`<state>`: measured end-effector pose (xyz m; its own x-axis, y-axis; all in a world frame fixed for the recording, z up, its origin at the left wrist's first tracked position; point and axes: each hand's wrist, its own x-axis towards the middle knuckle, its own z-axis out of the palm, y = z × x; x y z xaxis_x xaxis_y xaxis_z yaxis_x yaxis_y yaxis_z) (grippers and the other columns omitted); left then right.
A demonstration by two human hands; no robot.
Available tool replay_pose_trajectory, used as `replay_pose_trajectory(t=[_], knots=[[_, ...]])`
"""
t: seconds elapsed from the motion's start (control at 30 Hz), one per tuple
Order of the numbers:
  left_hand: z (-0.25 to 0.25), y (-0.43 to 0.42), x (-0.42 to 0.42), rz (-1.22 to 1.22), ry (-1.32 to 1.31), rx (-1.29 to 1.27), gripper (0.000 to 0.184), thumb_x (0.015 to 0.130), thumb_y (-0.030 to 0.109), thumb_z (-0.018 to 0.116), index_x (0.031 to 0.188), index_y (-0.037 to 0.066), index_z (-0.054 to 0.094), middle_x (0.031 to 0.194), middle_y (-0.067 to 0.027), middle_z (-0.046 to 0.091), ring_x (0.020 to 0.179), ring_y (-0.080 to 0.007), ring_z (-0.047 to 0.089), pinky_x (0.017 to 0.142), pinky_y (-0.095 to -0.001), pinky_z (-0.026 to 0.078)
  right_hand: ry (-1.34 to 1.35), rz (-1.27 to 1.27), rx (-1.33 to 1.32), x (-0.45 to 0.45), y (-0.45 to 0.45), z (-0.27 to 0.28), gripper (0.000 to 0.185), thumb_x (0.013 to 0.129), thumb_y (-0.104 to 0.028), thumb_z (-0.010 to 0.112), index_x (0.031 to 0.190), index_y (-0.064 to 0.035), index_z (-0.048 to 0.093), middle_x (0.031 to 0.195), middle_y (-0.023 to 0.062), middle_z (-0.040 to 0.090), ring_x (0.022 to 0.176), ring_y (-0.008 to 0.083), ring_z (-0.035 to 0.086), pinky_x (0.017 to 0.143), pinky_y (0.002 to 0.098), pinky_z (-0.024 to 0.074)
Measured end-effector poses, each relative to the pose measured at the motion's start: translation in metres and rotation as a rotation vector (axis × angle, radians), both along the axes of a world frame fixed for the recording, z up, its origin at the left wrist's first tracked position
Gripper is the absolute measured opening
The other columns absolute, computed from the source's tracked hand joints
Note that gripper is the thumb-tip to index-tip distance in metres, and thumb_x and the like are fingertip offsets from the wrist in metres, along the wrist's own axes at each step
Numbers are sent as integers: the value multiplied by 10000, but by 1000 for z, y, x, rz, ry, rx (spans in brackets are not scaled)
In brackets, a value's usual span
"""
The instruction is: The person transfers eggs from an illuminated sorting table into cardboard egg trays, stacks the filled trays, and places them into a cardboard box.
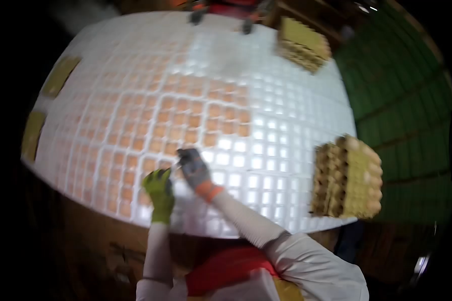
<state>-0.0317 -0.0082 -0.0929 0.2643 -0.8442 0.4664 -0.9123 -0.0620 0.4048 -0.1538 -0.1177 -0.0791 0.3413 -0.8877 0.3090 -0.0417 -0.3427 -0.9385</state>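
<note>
Brown eggs [173, 120] fill many cells of the white trays [271, 150] that cover the table. My left hand, in a green glove [159, 189], is over the near edge of the filled cells, fingers bent downward; what it holds, if anything, is hidden. Just right of it my right hand, in a grey glove with an orange cuff [195, 170], reaches over the border between filled and unfilled cells. Its fingers are blurred, and I cannot make out anything in them.
A stack of carton trays with eggs [354, 175] stands at the right edge. Another carton stack [304, 42] is at the far right. Two cartons [61, 75] lie along the left edge. Across the table are a person's dark-gloved hands [247, 26]. Green netting [397, 110] hangs at right.
</note>
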Motion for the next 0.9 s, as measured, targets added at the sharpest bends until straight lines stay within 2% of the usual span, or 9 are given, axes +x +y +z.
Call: replay_pose_trajectory(t=[0.1,0.2,0.27,0.43,0.53,0.67,0.77,0.8,0.9], knots=[[-6,7,2,-38,52,-20,382,833,39,624,1210,67,685,1205,-145,659,1152,-373,570,1044,-518,385,153,83,35,-76,8,83,310,945,-68,666,1254,-72,639,1162,125,638,1025,319,656,884,376,532],[0,-16,-23,-34,487,-176,407,839,-11,609,1240,28,666,1204,-117,663,1186,-288,582,1022,-423,455,199,72,-349,-173,28,132,309,937,-55,669,1245,-52,649,1100,132,686,991,333,666,833,399,542],[42,-42,-78,-101,882,-214,418,843,-40,583,1252,10,658,1198,-100,665,1208,-239,575,1005,-371,481,182,57,-205,-252,44,176,343,911,-28,693,1253,-39,673,1046,141,727,917,320,702,785,406,566],[139,-97,-246,-624,763,5,410,813,-66,597,1214,-23,676,1177,-129,659,1082,-232,643,972,-322,503,427,-683,-244,-463,66,257,339,855,77,615,1162,-30,710,975,129,695,853,226,683,736,321,537],[181,-107,-354,-912,774,40,389,800,-14,682,1188,14,705,1132,-142,684,1029,-286,662,920,-370,528,577,-972,-118,-575,81,278,264,853,-122,737,1113,-83,722,966,105,663,855,258,659,735,360,532],[237,-130,-456,-1124,478,47,395,804,51,747,1197,54,707,1122,-130,706,994,-318,674,875,-394,543,1490,-348,-154,-620,64,267,536,741,-471,823,1203,-227,704,1123,31,613,1056,270,588,927,431,482],[251,-145,-515,-1181,294,34,443,807,158,773,1236,93,681,1115,-129,697,991,-345,656,877,-441,522,1476,-220,-234,-638,50,271,556,738,-478,823,1207,-207,695,1118,33,612,1056,280,584,929,445,469],[256,-148,-531,-1209,255,60,435,810,177,770,1228,98,677,1106,-130,691,987,-348,651,875,-451,513,1180,-313,-362,-654,55,271,550,760,-369,850,1231,-154,667,1132,43,611,1078,258,611,924,424,506],[264,-140,-574,-1210,28,165,362,814,219,752,1141,89,668,1047,-130,660,946,-361,630,858,-486,486,303,-429,-90,-698,62,273,545,775,-220,859,1254,-103,628,1151,73,614,1098,223,632,914,379,544]])
